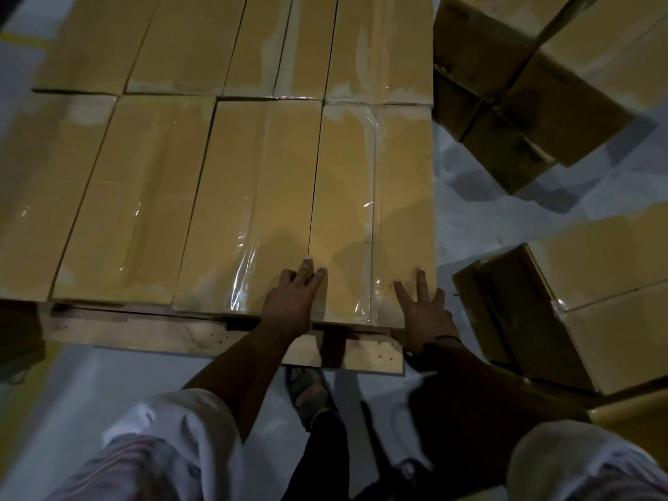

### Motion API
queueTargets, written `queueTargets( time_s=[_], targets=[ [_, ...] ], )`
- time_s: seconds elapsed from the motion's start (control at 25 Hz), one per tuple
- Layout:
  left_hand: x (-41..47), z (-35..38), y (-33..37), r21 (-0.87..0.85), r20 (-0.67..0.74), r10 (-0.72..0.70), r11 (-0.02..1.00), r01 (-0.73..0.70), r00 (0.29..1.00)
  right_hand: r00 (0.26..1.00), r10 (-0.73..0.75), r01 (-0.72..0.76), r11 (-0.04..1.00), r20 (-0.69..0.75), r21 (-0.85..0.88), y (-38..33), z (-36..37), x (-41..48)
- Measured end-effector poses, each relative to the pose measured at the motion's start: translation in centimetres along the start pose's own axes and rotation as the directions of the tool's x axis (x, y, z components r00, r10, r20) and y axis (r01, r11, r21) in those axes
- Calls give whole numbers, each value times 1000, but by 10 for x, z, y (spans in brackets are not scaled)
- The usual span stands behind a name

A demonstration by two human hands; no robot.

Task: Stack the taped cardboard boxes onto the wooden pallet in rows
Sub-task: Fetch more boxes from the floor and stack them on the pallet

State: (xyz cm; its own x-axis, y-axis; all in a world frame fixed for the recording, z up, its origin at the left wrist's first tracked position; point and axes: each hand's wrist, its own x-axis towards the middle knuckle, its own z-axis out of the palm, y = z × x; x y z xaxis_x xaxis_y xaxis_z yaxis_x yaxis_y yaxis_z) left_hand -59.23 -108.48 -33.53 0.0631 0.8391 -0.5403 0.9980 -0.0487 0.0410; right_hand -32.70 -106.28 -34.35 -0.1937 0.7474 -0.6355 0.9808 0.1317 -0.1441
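Long taped cardboard boxes lie side by side in two rows on the wooden pallet [202, 334]. The rightmost box of the near row [376, 197] carries a clear tape strip down its middle. My left hand [292, 301] rests flat on its near left corner, fingers straight. My right hand [423, 312] presses on its near right corner, fingers spread. The neighbouring box [249, 211] touches its left side. The pallet's front board shows below the boxes.
More cardboard boxes are piled on the grey floor at the upper right [535, 85] and at the right [585, 312]. My sandalled foot [307, 392] stands just in front of the pallet. Open floor [480, 211] lies between the pallet and the loose boxes.
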Motion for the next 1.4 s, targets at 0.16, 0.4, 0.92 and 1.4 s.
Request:
queueTargets(
  time_s=[0.16,0.4,0.92,1.4],
  targets=[
    [-7,-28,6,-67,78,17,998,-12,997,998,19,-17,999,-55,28,-5,-17,-22],
    [-34,-89,48,-183,8,84,980,-81,996,981,46,-11,983,-190,181,-2,-76,-65],
    [-8,-173,224,-139,-45,605,784,-605,795,648,679,-132,546,-345,828,94,-115,-141],
    [124,-190,413,11,14,691,723,-691,723,358,923,-262,246,-142,933,280,-117,-107]
  ],
)
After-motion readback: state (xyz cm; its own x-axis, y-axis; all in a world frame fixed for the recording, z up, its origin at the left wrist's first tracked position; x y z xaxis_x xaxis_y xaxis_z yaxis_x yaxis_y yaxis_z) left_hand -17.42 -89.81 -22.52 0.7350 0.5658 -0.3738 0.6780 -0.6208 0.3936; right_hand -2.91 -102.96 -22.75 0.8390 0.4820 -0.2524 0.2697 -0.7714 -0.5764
